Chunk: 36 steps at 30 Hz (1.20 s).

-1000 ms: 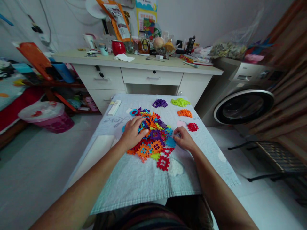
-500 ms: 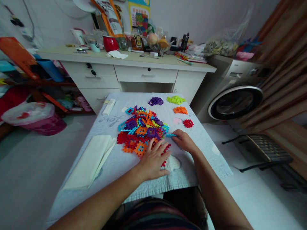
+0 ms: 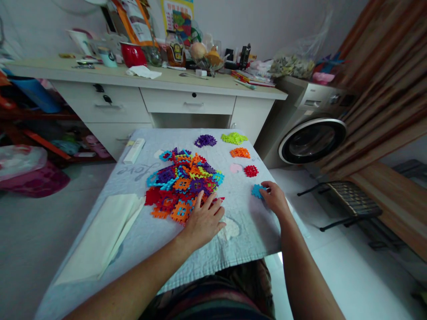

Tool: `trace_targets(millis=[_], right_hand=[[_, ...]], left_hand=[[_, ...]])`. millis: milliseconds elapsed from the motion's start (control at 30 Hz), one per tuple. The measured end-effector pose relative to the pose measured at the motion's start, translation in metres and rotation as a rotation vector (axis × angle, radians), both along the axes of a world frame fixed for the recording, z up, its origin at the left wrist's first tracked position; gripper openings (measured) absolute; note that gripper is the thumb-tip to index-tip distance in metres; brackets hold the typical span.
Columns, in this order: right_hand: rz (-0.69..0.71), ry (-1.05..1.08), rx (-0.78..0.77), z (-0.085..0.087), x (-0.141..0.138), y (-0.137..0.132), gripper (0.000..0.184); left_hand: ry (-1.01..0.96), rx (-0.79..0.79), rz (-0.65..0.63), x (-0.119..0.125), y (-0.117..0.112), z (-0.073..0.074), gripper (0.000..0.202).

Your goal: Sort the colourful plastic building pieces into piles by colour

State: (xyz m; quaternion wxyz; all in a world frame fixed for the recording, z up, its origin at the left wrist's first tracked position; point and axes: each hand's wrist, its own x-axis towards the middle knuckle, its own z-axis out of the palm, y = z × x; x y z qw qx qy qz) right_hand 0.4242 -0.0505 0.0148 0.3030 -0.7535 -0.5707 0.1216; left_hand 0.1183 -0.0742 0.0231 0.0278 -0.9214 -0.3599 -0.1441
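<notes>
The left hand (image 3: 203, 220) lies flat and open, with its fingers spread on the near edge of the pile of colourful pieces (image 3: 182, 182) on the table (image 3: 247, 233). The right hand (image 3: 275, 199) curls its fingertips on a blue piece (image 3: 256, 191) that lies on the table to the right of the pile. I cannot tell if it grips it.

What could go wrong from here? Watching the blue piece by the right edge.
1. The blue piece, touched by the right hand, lies close to the right edge of the table; a nudge might knock it off.
2. The left hand rests on the mixed pile; a sweep may scatter tiles into the sorted red group.
</notes>
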Motion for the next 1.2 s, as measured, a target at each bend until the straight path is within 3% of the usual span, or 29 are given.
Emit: trace_targets(millis=[200, 533, 667, 800, 867, 1000, 1100, 1200], right_hand=[[0.096, -0.202, -0.041, -0.004, -0.007, -0.009, 0.046], [-0.011, -0.311, -0.122, 0.009, -0.025, -0.008, 0.046], [0.187, -0.236, -0.005, 0.025, -0.053, 0.01, 0.043], [0.425, -0.172, 0.083, 0.031, -0.093, 0.035, 0.034], [0.466, -0.17, 0.094, 0.027, -0.111, 0.046, 0.039], [0.474, -0.194, 0.059, 0.008, -0.13, 0.057, 0.067], [0.479, -0.183, 0.03, -0.005, -0.132, 0.059, 0.07], [0.49, -0.152, 0.048, -0.011, -0.129, 0.06, 0.052]], left_hand=[[-0.042, 0.027, 0.062, 0.002, 0.0, -0.005, 0.031], [-0.144, -0.033, 0.05, -0.002, 0.002, -0.007, 0.036], [-0.198, -0.035, -0.005, -0.004, -0.002, -0.003, 0.039], [-0.275, 0.01, -0.015, -0.011, 0.0, 0.012, 0.03], [-0.297, 0.027, 0.063, -0.022, 0.007, 0.023, 0.029], [-0.359, 0.041, 0.375, -0.06, 0.032, 0.033, 0.039], [-0.426, -0.004, 0.536, -0.09, 0.048, 0.024, 0.047], [-0.446, -0.002, 0.626, -0.106, 0.057, 0.007, 0.054]])
